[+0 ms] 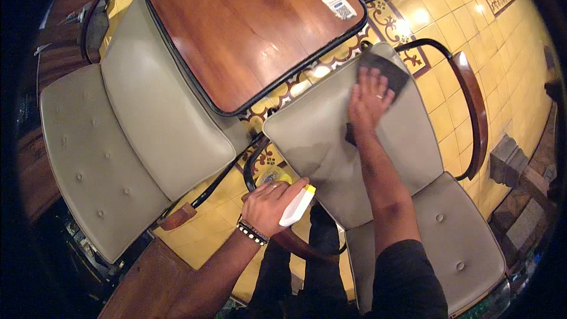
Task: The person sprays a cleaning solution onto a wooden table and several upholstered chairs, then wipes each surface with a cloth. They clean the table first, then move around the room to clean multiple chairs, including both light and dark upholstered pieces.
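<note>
Floor tiles [452,91], yellow with a patterned border, underlay a wooden-topped bench [254,35] at the far centre; a grey left chair [159,100] and a grey right chair [322,130] stood nearby. The right hand [371,97] lay flat, fingers slightly parted, on a dark cloth [393,74] at the right chair's far corner. The left hand [271,204] gripped a white-and-yellow bottle [298,207] left of that chair's pads.

Can see a black-edged wooden table [254,29] bearing a white label [339,5], a pale padded chair [159,94] beside it at left, yellow floor tiles [434,20] underneath, and a grey block [507,159] at right.
</note>
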`<move>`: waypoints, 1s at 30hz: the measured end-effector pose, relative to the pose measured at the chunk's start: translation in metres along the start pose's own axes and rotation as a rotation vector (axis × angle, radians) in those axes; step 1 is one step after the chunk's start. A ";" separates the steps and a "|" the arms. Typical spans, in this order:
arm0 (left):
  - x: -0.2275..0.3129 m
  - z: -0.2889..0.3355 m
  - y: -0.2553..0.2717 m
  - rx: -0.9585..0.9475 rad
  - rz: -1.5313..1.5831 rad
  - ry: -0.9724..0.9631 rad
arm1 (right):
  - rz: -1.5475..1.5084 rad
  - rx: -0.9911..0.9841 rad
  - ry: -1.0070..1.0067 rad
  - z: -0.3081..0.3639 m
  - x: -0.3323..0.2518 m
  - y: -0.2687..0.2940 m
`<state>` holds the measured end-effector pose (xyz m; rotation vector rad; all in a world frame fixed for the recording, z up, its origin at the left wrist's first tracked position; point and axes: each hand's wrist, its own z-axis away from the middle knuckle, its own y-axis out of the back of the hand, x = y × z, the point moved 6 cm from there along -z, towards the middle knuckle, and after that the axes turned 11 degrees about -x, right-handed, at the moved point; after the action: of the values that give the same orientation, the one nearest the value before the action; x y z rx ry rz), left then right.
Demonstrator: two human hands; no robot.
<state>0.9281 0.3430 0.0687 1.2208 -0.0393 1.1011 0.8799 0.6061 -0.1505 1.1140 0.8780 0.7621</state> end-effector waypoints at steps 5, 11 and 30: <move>0.002 -0.001 0.002 -0.010 -0.006 0.006 | 0.188 -0.150 0.749 0.148 -0.133 -0.041; 0.008 -0.006 0.004 0.057 0.000 -0.041 | -0.295 -0.888 0.581 0.244 0.004 -0.077; 0.010 -0.009 -0.007 0.036 -0.066 0.039 | -0.204 -0.068 -0.644 0.248 0.217 -0.005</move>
<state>0.9335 0.3564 0.0653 1.2239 0.0507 1.0714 1.1990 0.6873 -0.1518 1.0946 0.4042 0.2294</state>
